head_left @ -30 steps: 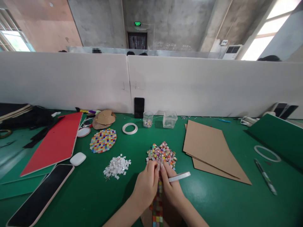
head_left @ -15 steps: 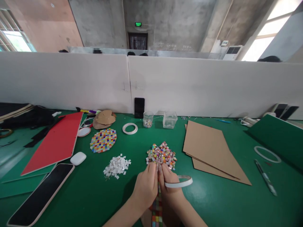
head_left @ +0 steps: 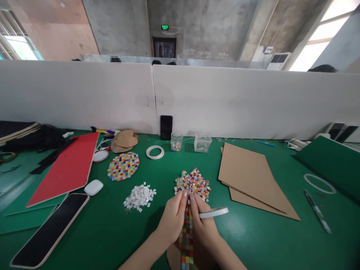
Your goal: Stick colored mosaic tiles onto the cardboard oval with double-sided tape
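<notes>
My left hand (head_left: 172,216) and my right hand (head_left: 203,219) are side by side over the far end of a strip of colourful mosaic tiles (head_left: 186,240), thumbs bent and fingertips close together. The strip runs toward me along a brown cardboard piece (head_left: 173,257). A roll of white tape (head_left: 215,212) sticks out from my right hand, seen nearly edge-on. My left fingers are closed in a pinch; what lies between them is hidden. Just beyond the fingertips is a heap of mixed shiny tiles (head_left: 192,182). White tiles (head_left: 140,197) lie piled to the left.
A round mosaic piece (head_left: 123,166), a tape roll (head_left: 155,152) and a large phone (head_left: 50,230) are on the left. At the back stand a cup of tiles (head_left: 176,142) and a clear box (head_left: 202,142). Cardboard sheets (head_left: 247,176) and a pen (head_left: 317,212) lie right.
My hands have parted slightly, showing more of the mosaic strip between them. The tape roll at my right hand has tilted from an open ring to nearly edge-on.
</notes>
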Available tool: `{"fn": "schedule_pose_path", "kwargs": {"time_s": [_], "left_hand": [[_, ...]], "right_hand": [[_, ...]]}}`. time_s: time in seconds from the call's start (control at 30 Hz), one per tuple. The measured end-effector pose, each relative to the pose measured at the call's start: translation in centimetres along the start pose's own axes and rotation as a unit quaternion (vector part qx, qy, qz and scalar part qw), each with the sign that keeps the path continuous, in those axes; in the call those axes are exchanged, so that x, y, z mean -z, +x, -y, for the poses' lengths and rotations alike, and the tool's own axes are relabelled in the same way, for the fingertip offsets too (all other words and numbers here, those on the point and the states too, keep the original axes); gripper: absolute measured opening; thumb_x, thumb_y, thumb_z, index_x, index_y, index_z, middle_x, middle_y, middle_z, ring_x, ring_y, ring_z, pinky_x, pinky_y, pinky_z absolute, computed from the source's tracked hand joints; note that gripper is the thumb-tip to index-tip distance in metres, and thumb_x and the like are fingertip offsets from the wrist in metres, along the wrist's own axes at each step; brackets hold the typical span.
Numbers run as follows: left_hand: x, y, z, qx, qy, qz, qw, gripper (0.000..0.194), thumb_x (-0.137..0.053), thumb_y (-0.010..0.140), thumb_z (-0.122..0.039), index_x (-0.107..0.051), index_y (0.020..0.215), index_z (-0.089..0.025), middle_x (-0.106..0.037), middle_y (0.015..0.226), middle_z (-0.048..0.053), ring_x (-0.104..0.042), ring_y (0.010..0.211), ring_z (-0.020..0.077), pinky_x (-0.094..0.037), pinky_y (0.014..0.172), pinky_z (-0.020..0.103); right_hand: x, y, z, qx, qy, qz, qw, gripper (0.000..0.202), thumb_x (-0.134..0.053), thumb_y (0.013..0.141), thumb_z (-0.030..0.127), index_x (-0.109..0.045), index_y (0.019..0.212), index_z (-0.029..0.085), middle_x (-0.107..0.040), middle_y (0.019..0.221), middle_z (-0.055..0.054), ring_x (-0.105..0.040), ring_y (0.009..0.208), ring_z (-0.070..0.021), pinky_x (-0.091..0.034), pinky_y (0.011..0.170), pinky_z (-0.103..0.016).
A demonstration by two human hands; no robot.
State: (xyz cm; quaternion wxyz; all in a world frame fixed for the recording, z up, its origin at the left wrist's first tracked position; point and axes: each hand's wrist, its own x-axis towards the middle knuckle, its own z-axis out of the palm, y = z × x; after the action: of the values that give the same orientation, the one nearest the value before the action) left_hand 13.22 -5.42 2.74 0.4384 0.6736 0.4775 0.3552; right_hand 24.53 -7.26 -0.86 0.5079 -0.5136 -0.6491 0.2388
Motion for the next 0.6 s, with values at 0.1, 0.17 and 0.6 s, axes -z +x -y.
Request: {"fn": "schedule_pose_path", "kwargs": {"time_s": [0.1, 0.17, 0.6], "left_hand": [[0.2, 0.0, -0.4, -0.006, -0.010, 0.004, 1.000, 0.026, -0.030, 0.092, -0.033, -0.044, 0.075, -0.020, -0.054, 0.073, 0.001, -0.051, 0.067, 0.0157, -0.037, 0.062, 0.024], [0.3, -0.1, -0.5, -0.021, -0.004, 0.010, 1.000, 0.022, -0.032, 0.092, -0.031, -0.046, 0.080, -0.020, -0.055, 0.078, 0.002, -0.052, 0.072, 0.0161, -0.038, 0.066, 0.025], [0.2, -0.3, 0.7, -0.084, 0.207, 0.039, 0.974, 0.019, -0.020, 0.092, -0.021, -0.033, 0.078, -0.022, -0.047, 0.075, 0.002, -0.047, 0.061, 0.0165, -0.030, 0.054, 0.026]], "right_hand": [[0.0, 0.1, 0.1, -0.031, 0.031, 0.000, 0.999, 0.025, -0.034, 0.093, 0.027, -0.058, 0.091, 0.019, -0.064, 0.084, -0.007, -0.061, 0.077, -0.0182, -0.050, 0.070, -0.026], [0.1, 0.2, 0.2, -0.047, 0.051, 0.008, 0.998, 0.026, -0.034, 0.093, 0.028, -0.058, 0.088, 0.019, -0.063, 0.082, -0.007, -0.060, 0.075, -0.0175, -0.049, 0.071, -0.026], [0.1, 0.1, -0.1, 0.002, -0.036, 0.052, 0.998, 0.026, -0.028, 0.094, 0.024, -0.049, 0.078, 0.019, -0.055, 0.069, -0.004, -0.054, 0.064, -0.0165, -0.045, 0.061, -0.028]]}}
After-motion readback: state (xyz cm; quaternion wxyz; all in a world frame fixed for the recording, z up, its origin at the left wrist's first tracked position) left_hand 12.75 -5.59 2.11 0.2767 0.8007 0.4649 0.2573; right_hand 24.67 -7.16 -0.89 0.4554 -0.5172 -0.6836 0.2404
